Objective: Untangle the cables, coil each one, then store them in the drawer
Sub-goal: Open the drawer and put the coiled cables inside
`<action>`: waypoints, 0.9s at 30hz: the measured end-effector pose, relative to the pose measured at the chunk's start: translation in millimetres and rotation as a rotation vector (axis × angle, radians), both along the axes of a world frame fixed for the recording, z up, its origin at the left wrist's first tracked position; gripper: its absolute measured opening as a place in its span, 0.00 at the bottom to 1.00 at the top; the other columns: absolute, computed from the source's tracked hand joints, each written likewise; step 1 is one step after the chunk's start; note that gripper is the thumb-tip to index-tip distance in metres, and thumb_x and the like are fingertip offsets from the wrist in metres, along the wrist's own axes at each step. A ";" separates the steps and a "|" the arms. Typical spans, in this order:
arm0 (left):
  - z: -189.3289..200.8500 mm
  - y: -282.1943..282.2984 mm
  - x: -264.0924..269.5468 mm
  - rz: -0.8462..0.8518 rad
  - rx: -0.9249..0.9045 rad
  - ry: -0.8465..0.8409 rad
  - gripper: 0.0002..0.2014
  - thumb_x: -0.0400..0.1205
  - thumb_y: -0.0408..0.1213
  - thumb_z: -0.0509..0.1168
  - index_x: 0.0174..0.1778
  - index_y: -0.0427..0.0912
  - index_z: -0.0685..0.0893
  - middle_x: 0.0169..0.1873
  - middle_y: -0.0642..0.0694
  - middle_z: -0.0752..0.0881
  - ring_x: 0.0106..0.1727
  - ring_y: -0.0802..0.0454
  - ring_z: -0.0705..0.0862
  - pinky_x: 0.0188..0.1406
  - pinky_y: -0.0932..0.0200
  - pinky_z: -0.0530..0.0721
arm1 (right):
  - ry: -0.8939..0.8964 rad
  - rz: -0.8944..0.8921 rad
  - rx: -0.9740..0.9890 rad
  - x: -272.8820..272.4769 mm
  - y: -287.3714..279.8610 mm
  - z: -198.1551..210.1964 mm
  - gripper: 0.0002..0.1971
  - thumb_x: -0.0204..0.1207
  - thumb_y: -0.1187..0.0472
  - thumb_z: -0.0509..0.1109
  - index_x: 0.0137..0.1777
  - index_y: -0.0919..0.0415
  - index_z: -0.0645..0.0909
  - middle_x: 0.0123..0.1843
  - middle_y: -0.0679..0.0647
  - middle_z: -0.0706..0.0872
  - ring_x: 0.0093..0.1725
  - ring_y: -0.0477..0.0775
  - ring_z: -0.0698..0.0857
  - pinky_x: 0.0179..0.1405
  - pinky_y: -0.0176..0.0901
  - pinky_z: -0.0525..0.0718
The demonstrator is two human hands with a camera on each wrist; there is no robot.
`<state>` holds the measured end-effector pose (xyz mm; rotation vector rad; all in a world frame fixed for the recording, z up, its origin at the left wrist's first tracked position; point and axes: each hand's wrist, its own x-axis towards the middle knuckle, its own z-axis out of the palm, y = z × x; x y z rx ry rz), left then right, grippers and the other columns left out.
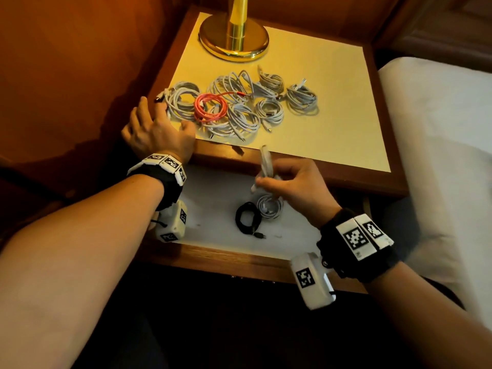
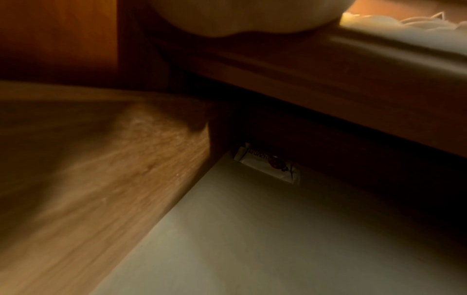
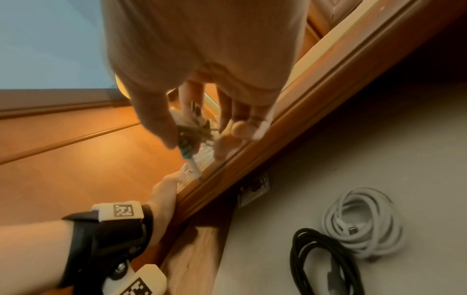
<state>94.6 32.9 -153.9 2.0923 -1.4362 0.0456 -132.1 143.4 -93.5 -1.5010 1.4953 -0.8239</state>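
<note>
Snack wrapper (image 2: 267,163) half hidden under nightstand; lamp (image 1: 234,30) cut off

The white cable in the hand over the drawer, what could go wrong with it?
The right hand pinches the bundled white cable loosely, with one end sticking out, so its loops may spring open when dropped into the drawer. It could also land on the black coil and white coil already there and tangle with them. The left hand might nudge the crowded pile.

White cables (image 1: 269,83), one pink coil (image 1: 210,106), a black coil (image 1: 247,218), seemingly brass-gold lamp base (image 1: 233,41)
</note>
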 end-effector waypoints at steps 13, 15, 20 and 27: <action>1.2 -0.1 0.4 -0.003 0.032 -0.002 0.29 0.69 0.53 0.59 0.66 0.48 0.80 0.78 0.43 0.71 0.78 0.41 0.68 0.73 0.44 0.62 | 0.626 0.283 0.180 14.7 -11.3 3.7 0.07 0.74 0.55 0.73 0.46 0.56 0.90 0.48 0.55 0.90 0.49 0.55 0.87 0.51 0.48 0.87; 1.1 0.0 0.5 -0.010 0.024 -0.001 0.29 0.69 0.53 0.59 0.66 0.47 0.80 0.78 0.42 0.72 0.77 0.40 0.69 0.72 0.43 0.63 | 0.542 0.157 0.011 22.7 -18.8 12.2 0.06 0.74 0.57 0.72 0.44 0.57 0.90 0.44 0.55 0.90 0.44 0.54 0.86 0.48 0.46 0.85; 1.6 -0.7 0.9 -0.014 0.028 -0.016 0.28 0.70 0.52 0.60 0.66 0.47 0.80 0.77 0.42 0.73 0.76 0.40 0.70 0.71 0.42 0.64 | 0.441 -0.008 -0.301 49.0 -53.6 20.3 0.13 0.72 0.60 0.74 0.55 0.61 0.86 0.53 0.60 0.83 0.50 0.59 0.81 0.49 0.45 0.78; 1.3 -1.9 0.8 -0.004 0.048 -0.023 0.29 0.70 0.53 0.59 0.67 0.47 0.80 0.77 0.42 0.72 0.77 0.41 0.69 0.72 0.43 0.64 | 0.679 0.108 -0.249 80.4 -87.1 13.5 0.27 0.76 0.50 0.69 0.76 0.48 0.72 0.68 0.59 0.68 0.69 0.63 0.66 0.71 0.53 0.70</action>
